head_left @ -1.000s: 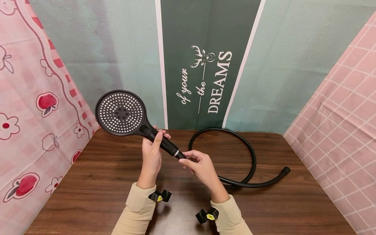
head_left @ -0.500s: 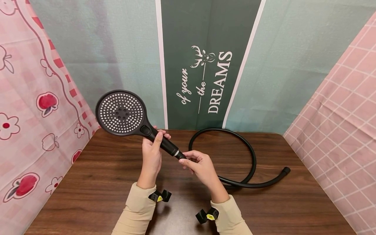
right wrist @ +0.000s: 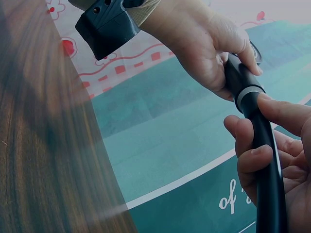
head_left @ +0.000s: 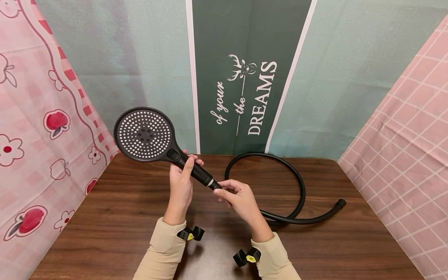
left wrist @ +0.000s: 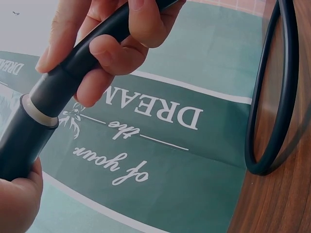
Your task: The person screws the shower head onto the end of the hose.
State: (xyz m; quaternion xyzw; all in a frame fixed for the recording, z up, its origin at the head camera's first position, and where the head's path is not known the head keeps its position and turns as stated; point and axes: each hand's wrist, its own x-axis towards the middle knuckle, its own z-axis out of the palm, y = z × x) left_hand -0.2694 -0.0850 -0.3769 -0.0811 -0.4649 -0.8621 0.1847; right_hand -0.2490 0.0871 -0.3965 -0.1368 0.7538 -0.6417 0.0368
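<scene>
My left hand (head_left: 181, 184) grips the handle of a black shower head (head_left: 144, 134), its round face with white nozzles turned up toward the head camera. The thumb lies along the handle below a small button. At the handle's lower end my right hand (head_left: 239, 198) pinches the connector end of a black shower hose (head_left: 300, 194). In the left wrist view the hose connector (left wrist: 56, 92) meets the handle end (left wrist: 22, 141), with a pale ring showing between them. The right wrist view has the same joint, the right fingers (right wrist: 255, 158) curled round the hose.
The hose loops over the brown wooden table (head_left: 115, 233), its free end (head_left: 340, 203) lying at the right. A green cloth backdrop (head_left: 252, 31) with white lettering hangs behind. Pink patterned cloths stand at the left (head_left: 35, 155) and right (head_left: 402, 155).
</scene>
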